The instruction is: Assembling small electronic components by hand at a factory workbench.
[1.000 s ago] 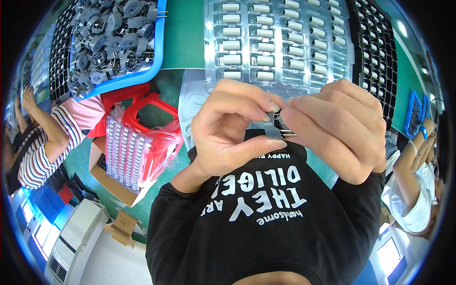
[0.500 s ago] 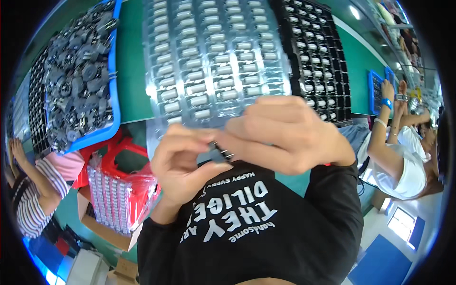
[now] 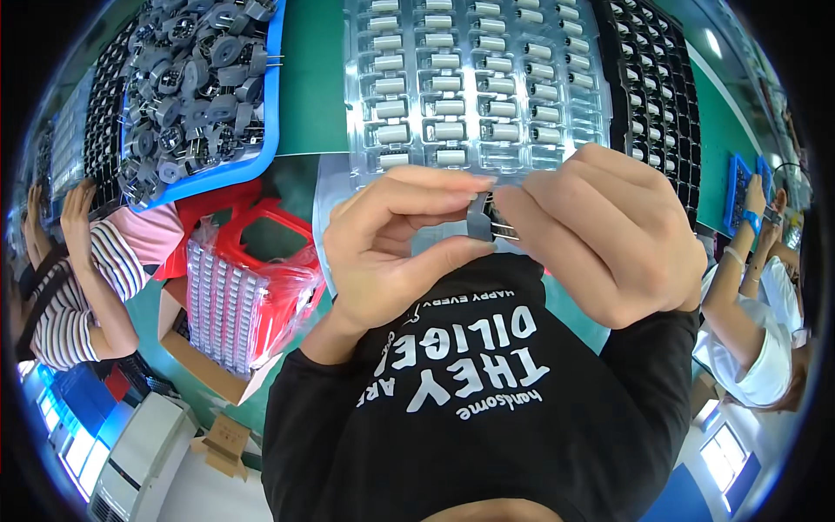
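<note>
My left hand (image 3: 391,239) pinches a small dark grey plastic part (image 3: 479,217) with thin metal pins between thumb and fingertips, just past the tray's near edge. Closed and curled, my right hand (image 3: 609,235) has its fingertips at the pin side of that part; whatever it pinches is hidden. Beyond both hands lies a clear plastic tray (image 3: 355,104) with rows of white cylindrical components (image 3: 450,130) in its pockets. To the left, a blue bin (image 3: 272,104) is heaped with similar grey pinned parts (image 3: 196,96).
A black tray (image 3: 619,87) of cylinders adjoins the clear one on the right. Below the table's left side are a red plastic stool (image 3: 291,224), wrapped trays (image 3: 222,304) and a cardboard box (image 3: 196,365). Co-workers sit left (image 3: 100,296) and right (image 3: 739,296).
The view has shifted, so the trays and bin appear farther right and higher. The grey part stays in my left hand, and its pins now show more clearly between my hands.
</note>
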The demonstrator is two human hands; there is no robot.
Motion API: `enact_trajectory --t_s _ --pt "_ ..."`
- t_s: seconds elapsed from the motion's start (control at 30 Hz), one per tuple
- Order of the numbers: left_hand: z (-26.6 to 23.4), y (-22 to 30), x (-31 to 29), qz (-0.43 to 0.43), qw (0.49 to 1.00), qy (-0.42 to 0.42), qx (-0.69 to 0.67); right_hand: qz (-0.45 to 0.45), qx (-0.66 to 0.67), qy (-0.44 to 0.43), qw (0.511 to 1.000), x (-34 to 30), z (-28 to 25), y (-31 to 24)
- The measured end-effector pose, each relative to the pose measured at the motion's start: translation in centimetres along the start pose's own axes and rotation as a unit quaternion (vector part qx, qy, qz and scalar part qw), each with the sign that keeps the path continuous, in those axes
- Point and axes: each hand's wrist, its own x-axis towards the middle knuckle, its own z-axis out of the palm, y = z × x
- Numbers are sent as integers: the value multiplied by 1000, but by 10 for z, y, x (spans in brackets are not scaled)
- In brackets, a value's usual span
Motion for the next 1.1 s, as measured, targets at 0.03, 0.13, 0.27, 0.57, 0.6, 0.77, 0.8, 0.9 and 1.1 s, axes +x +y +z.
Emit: enact_trajectory --t_s 0.03,0.13,0.27,0.57,0.6,0.77,0.8,0.9,1.1 --pt "0 -1 -1 11 1000 -3 -10 2 1 0 1000 1 -1 0" --pt "-1 -6 -1 46 999 -6 -23 3 21 23 1000 3 0 -1" --pt "1 -10 3 122 992 6 30 13 14 60 998 4 2 0" --pt "2 -8 2 164 979 30 117 -26 -6 119 993 2 16 3" --pt "3 -8 0 162 979 30 116 -25 -1 120 992 2 16 2" --pt "0 -7 -5 158 981 36 103 -34 -11 132 991 3 21 0" --pt "-1 -7 -6 156 982 36 103 -37 -14 134 990 3 23 -1" --pt "-1 -7 -5 158 980 40 116 -24 -12 127 992 3 24 -1" --pt "2 -11 3 157 977 34 142 8 -12 111 994 0 21 1"
